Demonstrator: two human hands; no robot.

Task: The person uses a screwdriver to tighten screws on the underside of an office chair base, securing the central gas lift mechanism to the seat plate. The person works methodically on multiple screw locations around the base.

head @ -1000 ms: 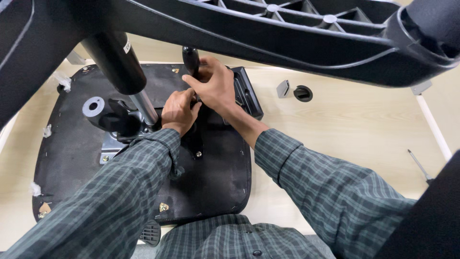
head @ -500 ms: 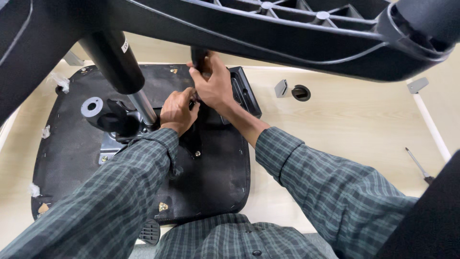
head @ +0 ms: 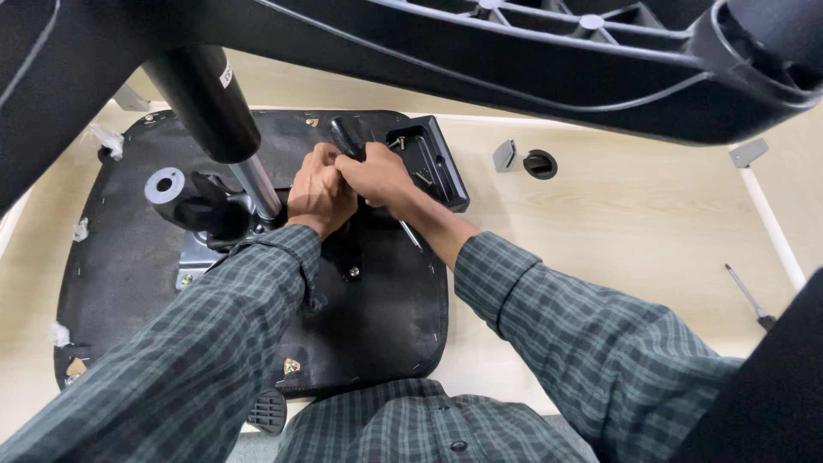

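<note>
black handle (head: 345,137) gripped by right hand (head: 377,176), left hand (head: 319,190) curled beside

The light is even and soft, fairly bright, with a warm cast on the pale wooden bench (head: 617,223). Shadows are faint: a soft dark patch under the hands (head: 351,184) and along the edge of the black seat underside (head: 129,283). A thin gleam runs down the metal cylinder rod (head: 257,184). The black chair base (head: 480,60) close overhead is dark, low in detail and slightly soft. Straight lines bow near the frame's edges, as from a wide lens. The middle is sharp.
</note>
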